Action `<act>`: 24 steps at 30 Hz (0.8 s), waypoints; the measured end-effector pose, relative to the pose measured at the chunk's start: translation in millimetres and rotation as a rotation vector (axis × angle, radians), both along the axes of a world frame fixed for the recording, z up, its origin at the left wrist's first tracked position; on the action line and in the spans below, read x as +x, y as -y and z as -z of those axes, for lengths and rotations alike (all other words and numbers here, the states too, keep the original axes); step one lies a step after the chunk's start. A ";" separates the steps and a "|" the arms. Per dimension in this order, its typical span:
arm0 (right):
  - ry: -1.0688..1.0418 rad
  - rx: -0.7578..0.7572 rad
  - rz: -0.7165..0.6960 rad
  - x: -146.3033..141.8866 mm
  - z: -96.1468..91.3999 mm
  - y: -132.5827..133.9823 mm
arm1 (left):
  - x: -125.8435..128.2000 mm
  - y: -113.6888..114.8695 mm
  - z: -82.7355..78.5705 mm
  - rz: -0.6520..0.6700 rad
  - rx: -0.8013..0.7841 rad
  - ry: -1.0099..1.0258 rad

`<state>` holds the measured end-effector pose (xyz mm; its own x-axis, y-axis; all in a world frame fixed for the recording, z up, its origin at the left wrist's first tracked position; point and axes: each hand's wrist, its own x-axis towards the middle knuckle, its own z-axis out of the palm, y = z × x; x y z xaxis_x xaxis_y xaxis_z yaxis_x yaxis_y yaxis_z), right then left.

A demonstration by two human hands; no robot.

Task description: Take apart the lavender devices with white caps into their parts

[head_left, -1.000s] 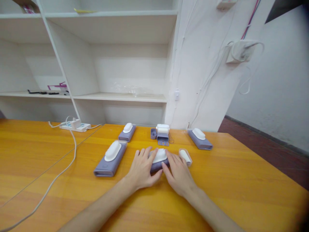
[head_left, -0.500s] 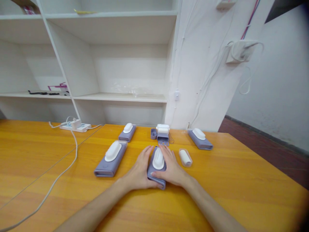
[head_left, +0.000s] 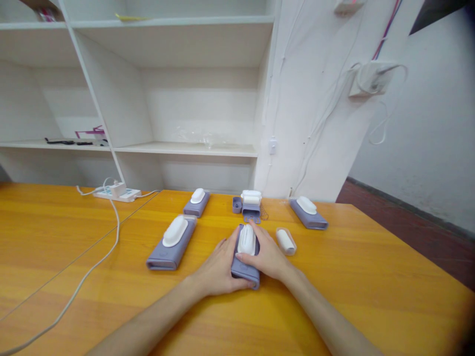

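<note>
A purple flat device with a white oblong piece on top [head_left: 246, 254] lies on the orange table [head_left: 111, 277] in front of me. My left hand [head_left: 217, 268] clasps its left side and near end, thumb under the front corner. My right hand [head_left: 267, 256] clasps its right side, thumb resting against the white piece. Both hands are closed round the device. A small clear case holding a white roll [head_left: 286, 241] lies just right of my right hand.
Three more purple devices with white tops lie on the table: near left [head_left: 170, 242], far middle [head_left: 196, 202] and far right [head_left: 308, 212]. A small stack of purple and white parts [head_left: 250, 206] sits behind. A power strip [head_left: 117, 193] with a white cable [head_left: 92, 269] lies left. White shelves [head_left: 185, 148] stand behind.
One second ago both hands lay flat over the device. It is now turned lengthwise toward me, held by its sides, and has shifted slightly right and tilted.
</note>
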<state>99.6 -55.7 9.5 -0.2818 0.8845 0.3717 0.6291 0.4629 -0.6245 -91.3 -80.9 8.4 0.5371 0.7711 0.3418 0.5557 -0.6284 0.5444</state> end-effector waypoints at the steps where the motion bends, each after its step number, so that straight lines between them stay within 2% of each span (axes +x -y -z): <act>1: 0.005 0.009 -0.004 0.1 -0.5 0.6 | 0.9 0.7 0.8 -0.009 0.004 0.001; 6: -0.016 0.085 -0.052 -0.8 -0.4 2.6 | 4.9 2.8 3.3 -0.053 0.008 0.015; 10: -0.159 0.027 -0.047 -1.7 0.7 3.6 | 5.1 1.6 2.1 -0.061 0.034 0.029; 15: -0.311 -0.016 -0.044 -6.8 1.6 6.4 | 5.2 0.3 -3.3 -0.014 0.054 -0.003; 24: -0.472 0.026 -0.012 -23.5 -0.7 12.2 | 16.5 -3.5 -1.7 0.046 0.068 -0.010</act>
